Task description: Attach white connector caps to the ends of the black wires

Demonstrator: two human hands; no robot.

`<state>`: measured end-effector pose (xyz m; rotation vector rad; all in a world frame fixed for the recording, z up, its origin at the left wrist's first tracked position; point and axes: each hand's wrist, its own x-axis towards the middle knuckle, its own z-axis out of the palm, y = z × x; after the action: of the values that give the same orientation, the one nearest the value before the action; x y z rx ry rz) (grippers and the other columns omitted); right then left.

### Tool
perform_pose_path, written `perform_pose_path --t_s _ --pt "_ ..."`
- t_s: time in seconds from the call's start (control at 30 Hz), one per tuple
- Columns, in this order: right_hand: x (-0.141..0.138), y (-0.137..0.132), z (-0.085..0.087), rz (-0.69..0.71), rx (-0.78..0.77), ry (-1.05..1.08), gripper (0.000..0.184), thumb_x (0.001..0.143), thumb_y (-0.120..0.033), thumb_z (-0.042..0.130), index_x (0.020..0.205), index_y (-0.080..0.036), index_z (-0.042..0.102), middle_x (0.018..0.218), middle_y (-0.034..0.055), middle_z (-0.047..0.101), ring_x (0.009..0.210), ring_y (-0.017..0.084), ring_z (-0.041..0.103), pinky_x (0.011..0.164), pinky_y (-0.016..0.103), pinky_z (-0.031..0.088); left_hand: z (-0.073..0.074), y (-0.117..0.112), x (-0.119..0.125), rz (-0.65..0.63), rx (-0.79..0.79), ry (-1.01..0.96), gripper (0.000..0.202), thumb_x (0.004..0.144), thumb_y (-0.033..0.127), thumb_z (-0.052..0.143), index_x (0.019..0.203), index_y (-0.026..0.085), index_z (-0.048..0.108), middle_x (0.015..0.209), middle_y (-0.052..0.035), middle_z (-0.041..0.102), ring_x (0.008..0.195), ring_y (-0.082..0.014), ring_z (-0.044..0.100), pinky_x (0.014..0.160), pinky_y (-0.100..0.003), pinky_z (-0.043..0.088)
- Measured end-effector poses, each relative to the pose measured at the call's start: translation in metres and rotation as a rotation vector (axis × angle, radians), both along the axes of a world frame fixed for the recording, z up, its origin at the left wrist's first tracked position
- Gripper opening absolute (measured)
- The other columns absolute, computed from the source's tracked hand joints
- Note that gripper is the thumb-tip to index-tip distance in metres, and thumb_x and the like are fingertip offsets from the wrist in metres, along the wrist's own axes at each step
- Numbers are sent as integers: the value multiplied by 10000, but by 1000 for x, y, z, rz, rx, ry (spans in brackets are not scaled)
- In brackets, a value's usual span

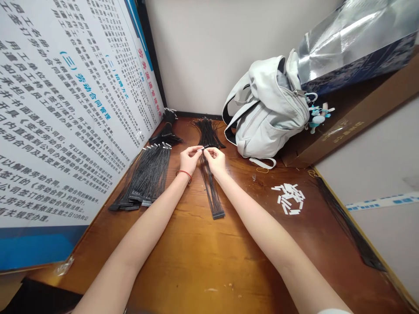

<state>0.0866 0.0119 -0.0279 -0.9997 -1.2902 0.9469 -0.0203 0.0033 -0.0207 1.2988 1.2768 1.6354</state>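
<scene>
My left hand [189, 159] and my right hand [214, 159] meet over the wooden table [203, 261], fingertips pinched together on a small white connector piece [202, 148] at the end of a thin black wire. Directly under them lies a bundle of black wires [212, 192] running toward me, ending in a black connector block [218, 214]. A red string circles my left wrist. More black wire ends fan out behind the hands [207, 131].
A large batch of black wire harnesses [145, 179] lies left, beside a leaning printed board [65, 109]. Loose white connector pieces [290, 198] sit right. A light grey backpack [271, 113], a cardboard box [360, 113] and a silver bag [356, 39] fill the far right corner.
</scene>
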Motion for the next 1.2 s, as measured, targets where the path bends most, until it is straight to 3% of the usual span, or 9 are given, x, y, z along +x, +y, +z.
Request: perform_pose_path --t_s 0.73,0.93,1.07,1.2 --pt "4 2 -2 19 -106 108 261 657 -381 663 741 -139 615 750 44 666 739 166 617 749 305 499 5 -3 -1 -25 -19 180 163 681 153 626 822 144 707 836 -54 693 746 -137 599 806 -288 463" --pt "2 4 -2 31 -119 86 213 692 -340 647 762 -142 610 775 42 668 764 163 620 758 295 499 5 -3 1 -37 -28 121 164 678 163 624 819 128 698 839 -66 694 741 -139 607 756 -271 484" --pt "6 -5 5 38 -155 -60 160 781 -277 558 856 -139 588 871 56 659 821 149 617 804 294 485 4 -3 1 52 -100 0 167 676 139 603 824 109 674 817 -64 681 702 -126 609 690 -246 508" --pt "41 -43 26 44 -159 -490 180 821 -207 501 975 -143 567 985 77 630 859 154 609 835 310 472 7 -6 3 251 -243 -120 163 705 111 558 853 88 621 797 -58 632 601 -93 575 570 -215 508"
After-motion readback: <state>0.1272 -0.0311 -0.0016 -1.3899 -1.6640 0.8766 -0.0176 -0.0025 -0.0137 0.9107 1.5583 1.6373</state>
